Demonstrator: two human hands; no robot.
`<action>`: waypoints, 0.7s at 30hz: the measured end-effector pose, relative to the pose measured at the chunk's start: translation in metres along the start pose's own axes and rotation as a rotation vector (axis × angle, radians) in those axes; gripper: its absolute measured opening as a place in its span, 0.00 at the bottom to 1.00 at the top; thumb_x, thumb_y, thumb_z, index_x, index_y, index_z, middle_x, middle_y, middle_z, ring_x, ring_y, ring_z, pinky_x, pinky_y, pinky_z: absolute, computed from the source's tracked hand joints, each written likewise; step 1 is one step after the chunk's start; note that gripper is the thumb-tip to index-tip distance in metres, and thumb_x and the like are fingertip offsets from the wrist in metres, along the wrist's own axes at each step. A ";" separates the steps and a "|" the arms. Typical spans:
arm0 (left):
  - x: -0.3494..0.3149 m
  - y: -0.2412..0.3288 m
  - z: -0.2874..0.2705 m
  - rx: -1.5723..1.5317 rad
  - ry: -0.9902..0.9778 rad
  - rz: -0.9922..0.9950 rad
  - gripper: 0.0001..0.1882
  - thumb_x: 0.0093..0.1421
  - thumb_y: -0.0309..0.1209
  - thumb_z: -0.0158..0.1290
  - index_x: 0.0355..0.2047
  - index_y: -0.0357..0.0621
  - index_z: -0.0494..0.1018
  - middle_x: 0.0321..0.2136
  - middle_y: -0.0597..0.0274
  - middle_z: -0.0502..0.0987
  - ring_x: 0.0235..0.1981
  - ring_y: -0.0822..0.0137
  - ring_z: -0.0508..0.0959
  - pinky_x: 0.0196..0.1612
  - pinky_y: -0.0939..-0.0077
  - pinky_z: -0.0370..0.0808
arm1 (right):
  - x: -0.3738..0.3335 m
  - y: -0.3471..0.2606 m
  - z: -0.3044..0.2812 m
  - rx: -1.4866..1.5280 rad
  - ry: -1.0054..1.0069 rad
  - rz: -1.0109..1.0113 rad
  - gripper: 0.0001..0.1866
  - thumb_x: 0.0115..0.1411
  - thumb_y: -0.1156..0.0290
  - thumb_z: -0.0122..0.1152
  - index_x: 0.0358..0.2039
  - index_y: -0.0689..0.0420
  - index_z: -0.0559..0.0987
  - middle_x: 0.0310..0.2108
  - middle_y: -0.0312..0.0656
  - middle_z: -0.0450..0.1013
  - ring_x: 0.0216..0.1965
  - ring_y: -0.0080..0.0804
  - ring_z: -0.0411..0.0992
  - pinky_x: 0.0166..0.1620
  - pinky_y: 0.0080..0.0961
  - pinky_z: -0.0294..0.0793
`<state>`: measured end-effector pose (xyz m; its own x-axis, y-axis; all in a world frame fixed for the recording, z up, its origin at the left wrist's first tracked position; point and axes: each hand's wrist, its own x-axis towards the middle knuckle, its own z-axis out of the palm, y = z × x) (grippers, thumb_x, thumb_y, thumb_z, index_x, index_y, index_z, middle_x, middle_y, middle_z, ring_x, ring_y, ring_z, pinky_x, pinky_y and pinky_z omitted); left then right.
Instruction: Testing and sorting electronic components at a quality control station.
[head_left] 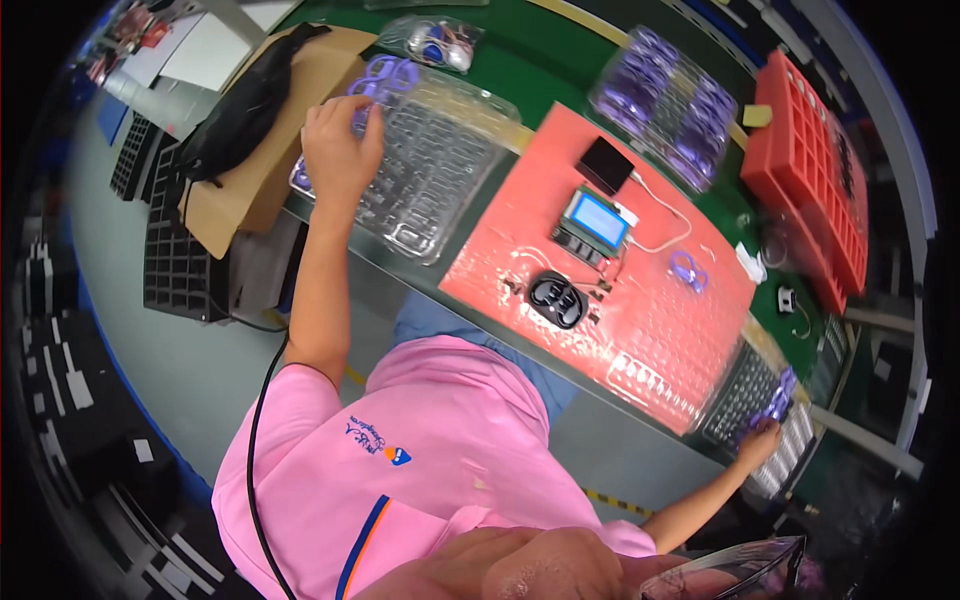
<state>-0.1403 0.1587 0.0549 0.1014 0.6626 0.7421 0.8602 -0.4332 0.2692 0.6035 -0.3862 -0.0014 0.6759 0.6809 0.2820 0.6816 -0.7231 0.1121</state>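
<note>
My left hand point(343, 150) is over the left end of a clear plastic tray point(425, 165), its thumb and fingers apart beside purple looped plastic parts point(392, 72); nothing shows in its grip. Far to the right, my right hand point(763, 443) has its fingers closed on a purple plastic part point(778, 398) above a dark, many-celled tray point(742, 392). On the pink mat point(500, 262) between them lie a black rounded case point(557, 300) with two shaped hollows, a circuit board with a lit blue screen point(598, 220), and a black flat box point(606, 164) with a white cable.
A clear tray of purple parts point(665, 105) stands at the back, near red compartment bins point(805, 170). A small purple loop point(688, 271) lies on the mat. At left are a cardboard box point(270, 170) with a black bag point(250, 110) and black crates point(175, 265). A black cable point(262, 400) hangs by my left arm.
</note>
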 end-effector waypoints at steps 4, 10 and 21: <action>0.020 -0.035 0.025 0.036 -0.059 -0.074 0.06 0.64 0.29 0.65 0.40 0.43 0.85 0.37 0.52 0.86 0.40 0.45 0.83 0.46 0.53 0.79 | 0.012 -0.057 -0.045 -0.045 0.152 -0.004 0.09 0.74 0.70 0.59 0.47 0.61 0.81 0.44 0.57 0.79 0.48 0.61 0.76 0.51 0.53 0.74; 0.052 -0.031 0.075 0.048 -0.331 -0.094 0.11 0.65 0.26 0.59 0.47 0.42 0.82 0.44 0.45 0.85 0.46 0.39 0.83 0.52 0.44 0.80 | 0.021 -0.176 -0.101 0.282 0.350 -0.167 0.11 0.79 0.69 0.57 0.50 0.65 0.79 0.43 0.55 0.78 0.45 0.55 0.77 0.51 0.44 0.75; 0.052 -0.023 0.084 0.001 -0.298 -0.100 0.11 0.65 0.23 0.58 0.47 0.41 0.78 0.43 0.47 0.81 0.47 0.41 0.81 0.52 0.46 0.78 | -0.003 -0.296 -0.140 0.575 0.324 -0.282 0.11 0.79 0.70 0.59 0.50 0.67 0.79 0.42 0.49 0.78 0.43 0.39 0.76 0.48 0.33 0.76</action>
<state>-0.1131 0.2540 0.0355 0.1583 0.8519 0.4993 0.8737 -0.3564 0.3311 0.3606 -0.1908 0.0976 0.3958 0.6993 0.5953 0.9181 -0.2881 -0.2721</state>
